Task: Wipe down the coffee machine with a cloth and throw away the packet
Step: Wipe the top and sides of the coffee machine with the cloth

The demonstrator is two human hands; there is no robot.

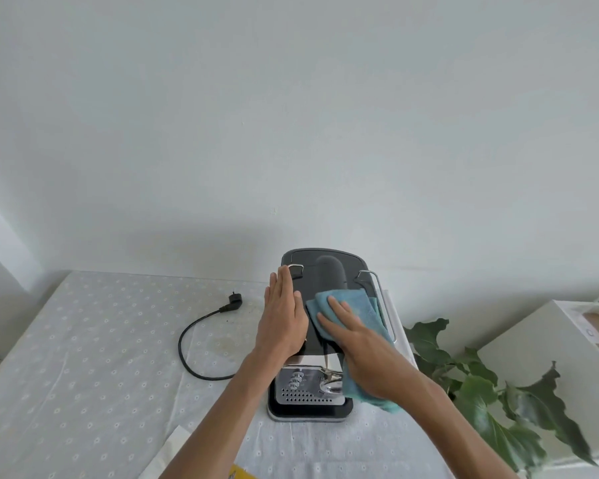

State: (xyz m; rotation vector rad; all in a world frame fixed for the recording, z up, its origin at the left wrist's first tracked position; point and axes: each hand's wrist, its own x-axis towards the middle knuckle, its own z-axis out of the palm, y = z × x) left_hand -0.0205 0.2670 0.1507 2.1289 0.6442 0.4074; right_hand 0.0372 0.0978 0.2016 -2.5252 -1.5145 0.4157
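A dark grey coffee machine [329, 267] with a chrome drip tray stands on the table, seen from above. My left hand [284, 314] lies flat with straight fingers against the machine's left top edge. My right hand [353, 337] presses a folded teal cloth [360, 304] flat on the machine's top; the cloth's lower end hangs past my wrist. A yellow packet [241, 473] peeks out at the bottom edge under my left forearm, next to a white paper [168, 451].
The machine's black power cord [187, 337] with its plug lies unplugged on the white patterned tablecloth [83, 357] to the left. A leafy green plant [491, 385] and a white cabinet [547, 337] stand to the right. A white wall rises behind.
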